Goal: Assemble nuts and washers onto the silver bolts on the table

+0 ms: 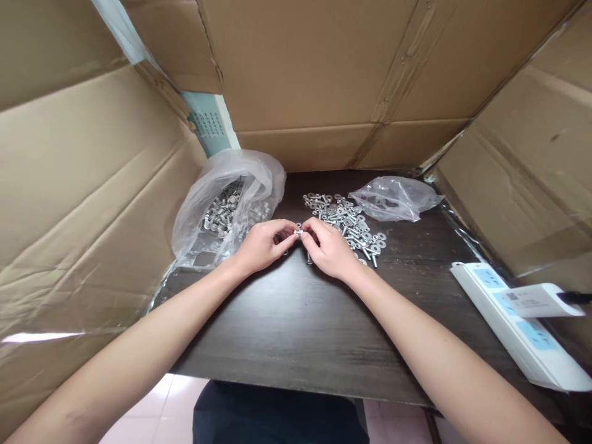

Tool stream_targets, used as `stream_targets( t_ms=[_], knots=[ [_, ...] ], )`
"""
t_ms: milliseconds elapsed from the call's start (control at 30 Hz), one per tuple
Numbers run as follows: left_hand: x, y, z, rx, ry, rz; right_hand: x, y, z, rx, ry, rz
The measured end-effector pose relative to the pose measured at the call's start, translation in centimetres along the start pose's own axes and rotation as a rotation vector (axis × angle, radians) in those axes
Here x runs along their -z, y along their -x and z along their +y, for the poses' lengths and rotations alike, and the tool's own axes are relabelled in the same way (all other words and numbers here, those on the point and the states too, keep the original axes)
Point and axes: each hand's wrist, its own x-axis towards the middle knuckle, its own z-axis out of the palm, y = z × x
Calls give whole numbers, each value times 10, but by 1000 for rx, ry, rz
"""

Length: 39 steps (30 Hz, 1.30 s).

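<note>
My left hand [264, 244] and right hand [329, 248] meet over the middle of the dark worktop [296, 333], fingertips pinched together on one small metal fastener [298, 232] held between them, just above the surface. It is too small for me to tell whether it is a bolt alone or a bolt with a washer or nut on it. Both hands are closed on it, thumbs and forefingers touching the piece from either side. Just beyond my right hand lies a loose heap of bolts and washers [346, 221], spread on the worktop and touching nothing else. To the left, near my left hand, a clear plastic bag [222, 203] stands open with more metal hardware inside. A second, flattened plastic bag [395, 197] lies behind the heap. A white power strip [518, 333] rests at the right edge. Cardboard sheets [83, 185] wall in the worktop on three sides.
</note>
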Motion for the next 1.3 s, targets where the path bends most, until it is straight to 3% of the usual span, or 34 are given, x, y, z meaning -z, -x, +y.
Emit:
stream_targets(
  t_ms=[1300],
  knots=[
    [-1, 1, -3, -3, 13, 0, -1, 0, 1, 22, 6, 0]
  ],
)
